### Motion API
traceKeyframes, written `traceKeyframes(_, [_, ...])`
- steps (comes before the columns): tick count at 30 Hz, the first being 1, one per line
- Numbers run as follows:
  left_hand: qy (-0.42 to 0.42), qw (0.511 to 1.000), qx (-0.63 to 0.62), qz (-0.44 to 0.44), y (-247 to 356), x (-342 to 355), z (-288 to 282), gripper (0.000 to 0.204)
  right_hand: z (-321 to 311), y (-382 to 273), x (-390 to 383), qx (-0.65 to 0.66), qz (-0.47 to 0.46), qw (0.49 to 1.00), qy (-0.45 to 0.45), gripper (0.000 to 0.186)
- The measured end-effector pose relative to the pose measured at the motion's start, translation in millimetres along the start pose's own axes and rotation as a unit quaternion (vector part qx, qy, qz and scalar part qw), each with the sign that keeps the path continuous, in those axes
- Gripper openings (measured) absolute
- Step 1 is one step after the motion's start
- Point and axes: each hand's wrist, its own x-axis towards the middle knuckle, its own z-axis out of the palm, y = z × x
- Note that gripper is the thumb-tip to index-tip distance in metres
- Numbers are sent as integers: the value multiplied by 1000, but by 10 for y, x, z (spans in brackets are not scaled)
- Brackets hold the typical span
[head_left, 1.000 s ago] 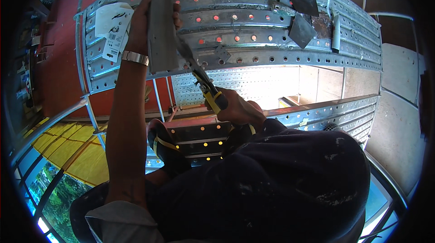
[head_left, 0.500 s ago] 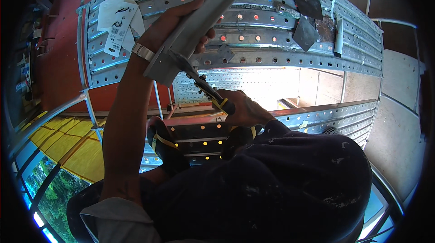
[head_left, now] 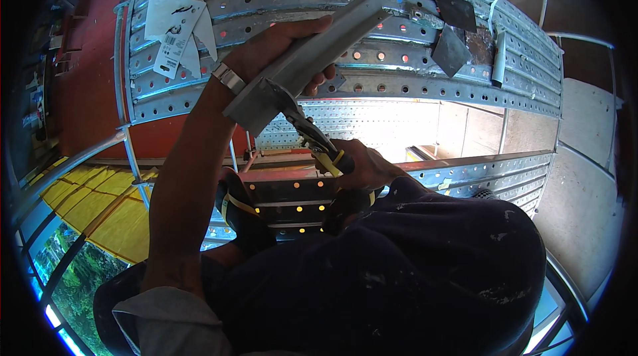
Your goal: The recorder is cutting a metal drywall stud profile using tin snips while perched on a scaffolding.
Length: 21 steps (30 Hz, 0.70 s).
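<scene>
A long grey bent sheet-metal channel (head_left: 325, 45) slants up to the right in front of me. My left hand (head_left: 282, 40) is wrapped round its middle from behind, with fingertips showing at its lower edge. Close by the wrist lies the channel's near end. The jaws of a pair of tin snips (head_left: 302, 127) meet the metal there. My right hand (head_left: 362, 167) grips their dark handles, which carry yellow trim. Whether the blades have bitten into the sheet is hard to see.
Perforated metal scaffold planks (head_left: 219, 100) span the far side. On them lie a white card packet (head_left: 176, 44), dark sheet-metal offcuts (head_left: 452, 50) and a pale tube (head_left: 498, 60). A bright gap separates them from a nearer plank (head_left: 492, 173). Scaffold poles (head_left: 131, 157) stand at the left.
The channel has shifted right and slightly down, with my left hand moving along. My right hand and the snips have also moved a little right and down, still at the channel's near end.
</scene>
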Motion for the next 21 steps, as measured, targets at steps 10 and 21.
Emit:
traceKeyframes(10, [-9, 1000, -1, -26, -52, 36, 60, 45, 47, -85, -102, 4, 73, 997, 12, 59])
traceKeyframes(21, [15, 990, 136, -26, -5, -18, 106, 55, 141, 79, -113, -99, 77, 988, 93, 48])
